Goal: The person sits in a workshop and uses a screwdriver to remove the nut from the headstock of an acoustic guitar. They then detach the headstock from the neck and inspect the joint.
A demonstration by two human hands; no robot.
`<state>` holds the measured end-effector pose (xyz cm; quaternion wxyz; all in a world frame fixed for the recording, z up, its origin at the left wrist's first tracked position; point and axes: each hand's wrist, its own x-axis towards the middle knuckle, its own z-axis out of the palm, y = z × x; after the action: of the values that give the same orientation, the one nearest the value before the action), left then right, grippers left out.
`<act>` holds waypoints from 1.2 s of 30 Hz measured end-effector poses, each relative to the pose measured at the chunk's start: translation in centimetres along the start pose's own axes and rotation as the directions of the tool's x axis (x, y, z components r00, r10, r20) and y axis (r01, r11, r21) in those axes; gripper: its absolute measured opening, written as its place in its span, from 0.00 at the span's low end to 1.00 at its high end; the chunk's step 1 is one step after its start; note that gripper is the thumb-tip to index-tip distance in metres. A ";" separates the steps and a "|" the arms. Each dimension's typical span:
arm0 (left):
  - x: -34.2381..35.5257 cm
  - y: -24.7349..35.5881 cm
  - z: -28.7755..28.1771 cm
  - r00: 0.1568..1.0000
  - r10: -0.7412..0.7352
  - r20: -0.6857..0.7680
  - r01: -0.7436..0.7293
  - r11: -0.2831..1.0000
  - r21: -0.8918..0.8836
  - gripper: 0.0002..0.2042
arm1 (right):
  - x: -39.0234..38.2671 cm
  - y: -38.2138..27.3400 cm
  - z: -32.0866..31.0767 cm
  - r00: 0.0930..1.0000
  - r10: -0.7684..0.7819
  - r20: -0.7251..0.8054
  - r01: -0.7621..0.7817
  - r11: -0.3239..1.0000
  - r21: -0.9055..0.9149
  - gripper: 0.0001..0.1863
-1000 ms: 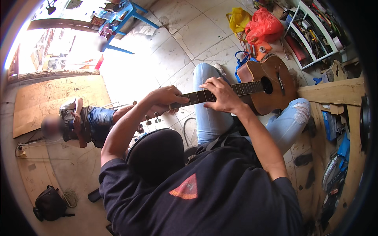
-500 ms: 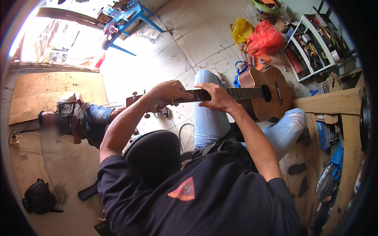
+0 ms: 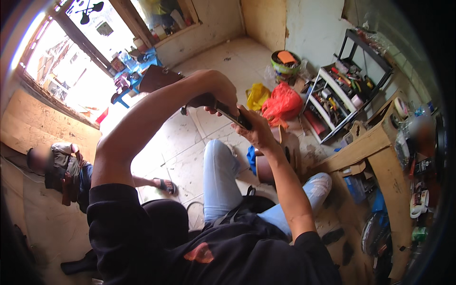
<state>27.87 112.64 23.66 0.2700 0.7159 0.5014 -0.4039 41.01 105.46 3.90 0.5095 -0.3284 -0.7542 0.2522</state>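
Note:
An acoustic guitar (image 3: 265,168) is tilted up before me, its brown headstock (image 3: 159,78) raised to the left and its body low beyond my right forearm. My left hand (image 3: 222,90) is bent over the neck close to the headstock, fingers curled round it. Farther down the neck, my right hand (image 3: 258,129) wraps it, thumb side up. Both hands are closed on the neck. Most of the strings and the soundhole are out of sight at this angle.
A person (image 3: 61,173) is at the left by a wooden board. Beyond my hands are a blue table (image 3: 151,59), a red plastic bag (image 3: 282,102) and a yellow bag (image 3: 257,96). A tool rack (image 3: 327,102) and a wooden bench (image 3: 354,149) stand to the right.
The guitar has swung from lying level across my lap to tilted, headstock raised toward me. Both hands have risen with it; my right hand has gone from resting on the fretboard to wrapping the neck.

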 end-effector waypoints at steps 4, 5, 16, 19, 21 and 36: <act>-0.9 4.8 -4.1 0.998 -0.055 -0.032 0.060 0.980 0.190 0.24 | 0.7 -0.2 -2.3 0.987 -0.035 -0.160 0.035 0.999 -0.002 0.31; -0.9 6.0 -4.6 0.998 -0.048 -0.048 0.058 0.973 0.223 0.23 | 0.6 -0.1 -2.9 0.986 -0.006 -0.169 0.006 1.000 -0.001 0.31; -0.7 17.7 -9.3 0.993 0.109 -0.040 -0.078 0.880 0.468 0.19 | -1.2 -1.4 -10.1 0.847 -0.079 -0.525 0.015 0.992 -0.124 0.27; -0.3 20.3 -9.3 0.972 0.181 -0.149 -0.073 0.839 0.540 0.19 | -1.9 -0.7 -11.1 0.796 -0.083 -0.600 -0.006 0.990 -0.144 0.21; 0.2 21.5 -9.3 0.932 0.297 -0.209 -0.119 0.793 0.597 0.20 | -2.5 -0.2 -12.2 0.793 -0.062 -0.606 -0.051 0.985 -0.167 0.18; 10.6 16.3 4.1 0.093 -0.003 -0.996 -0.989 -0.116 -0.092 0.19 | -5.4 1.5 -17.0 0.685 0.189 -0.704 -0.179 0.980 0.090 0.24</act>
<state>43.67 108.99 12.19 0.5062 0.6350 0.2307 0.5360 58.64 103.19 5.57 0.7345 -0.4703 -0.4618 0.1618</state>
